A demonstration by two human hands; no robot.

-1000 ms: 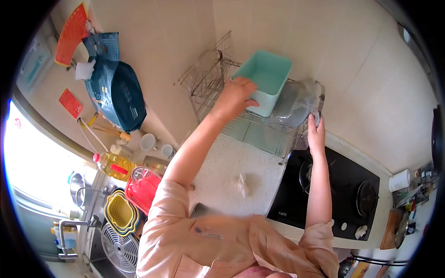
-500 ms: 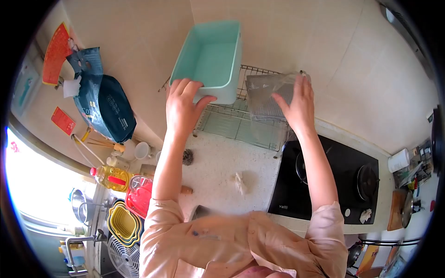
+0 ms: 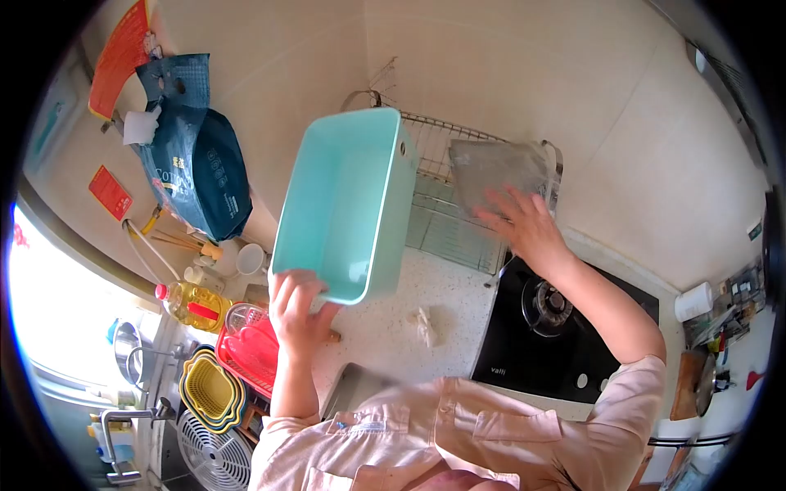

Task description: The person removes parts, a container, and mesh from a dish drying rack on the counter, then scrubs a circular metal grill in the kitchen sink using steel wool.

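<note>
My left hand [image 3: 299, 311] grips the near rim of a mint-green plastic bin [image 3: 332, 204], fingers over the edge and thumb at its corner. The bin is tilted so that its bare inside faces me, in front of a wire rack [image 3: 458, 131]. My right hand [image 3: 528, 229] is open, with fingers spread and a little blurred. Its fingertips overlap the lower edge of a grey packet in clear plastic [image 3: 499, 172], which leans on the right part of the rack.
A black gas stove [image 3: 524, 352] lies at the right. A crumpled whitish scrap [image 3: 424, 327] is on the counter [image 3: 385, 344]. To the left stand an oil bottle [image 3: 192, 304], a red basket [image 3: 250, 352] and nested yellow baskets [image 3: 213, 389]. A dark blue bag [image 3: 201, 168] hangs on the wall.
The bin has come toward me, down and left off the rack, in my left hand. My right hand has shifted down from the packet's upper right to its lower edge.
</note>
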